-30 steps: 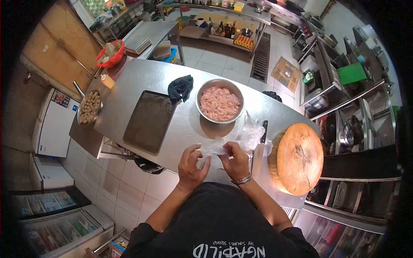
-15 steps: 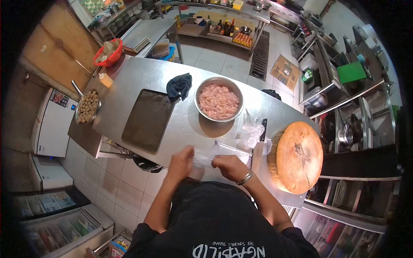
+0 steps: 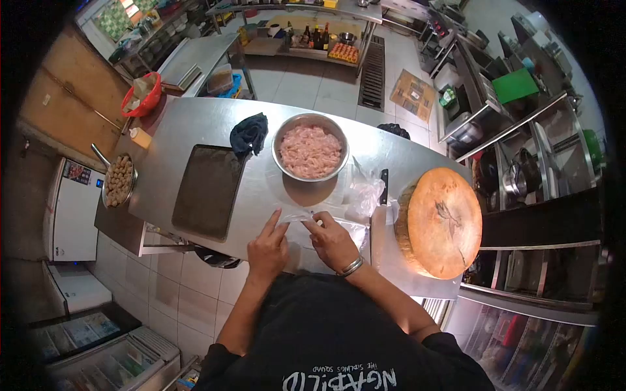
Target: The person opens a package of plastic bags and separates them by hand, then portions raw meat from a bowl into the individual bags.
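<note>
A thin clear plastic bag (image 3: 297, 217) is stretched between my two hands over the near side of the steel table. My left hand (image 3: 267, 251) pinches its left edge, index finger pointing up. Thumb and fingers of my right hand (image 3: 334, 244) grip the other edge; a metal bracelet is on that wrist. Just beyond stands a steel bowl (image 3: 344, 141) of raw, pale pink cut meat (image 3: 311, 151). More crumpled clear plastic bags (image 3: 364, 197) lie right of the bowl, beside a black-handled knife (image 3: 385, 186). At the right is a thick round wooden chopping block (image 3: 443, 221).
On the steel table (image 3: 176, 124) lie a dark tray (image 3: 205, 192) and a dark cloth (image 3: 249, 135). Left of them are a squeeze bottle (image 3: 140, 137), a pan of small round brown items (image 3: 120, 181) and a red basket (image 3: 151, 99). Steel shelving (image 3: 544, 156) stands right.
Both hands have moved slightly away from my body, and the fingers now pinch the bag's edge closer together. The whole view has shifted, so the table sits a little further left.
</note>
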`<act>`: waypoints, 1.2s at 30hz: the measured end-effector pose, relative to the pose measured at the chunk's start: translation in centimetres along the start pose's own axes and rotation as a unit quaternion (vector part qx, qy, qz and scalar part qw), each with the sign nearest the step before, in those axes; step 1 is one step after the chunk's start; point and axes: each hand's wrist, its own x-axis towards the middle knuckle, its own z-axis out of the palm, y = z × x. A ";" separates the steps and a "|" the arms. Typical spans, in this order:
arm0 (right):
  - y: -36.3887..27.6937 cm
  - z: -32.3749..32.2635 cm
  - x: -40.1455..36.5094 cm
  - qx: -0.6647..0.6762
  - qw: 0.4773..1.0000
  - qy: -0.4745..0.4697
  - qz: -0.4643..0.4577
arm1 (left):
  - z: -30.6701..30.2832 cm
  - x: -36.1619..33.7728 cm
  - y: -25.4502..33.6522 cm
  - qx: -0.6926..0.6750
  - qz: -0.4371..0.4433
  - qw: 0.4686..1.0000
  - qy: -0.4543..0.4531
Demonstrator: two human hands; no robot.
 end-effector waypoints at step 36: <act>1.6 1.8 0.3 -0.028 0.977 0.048 -0.205 | 1.2 -1.5 -1.4 -0.080 -0.079 0.993 -0.021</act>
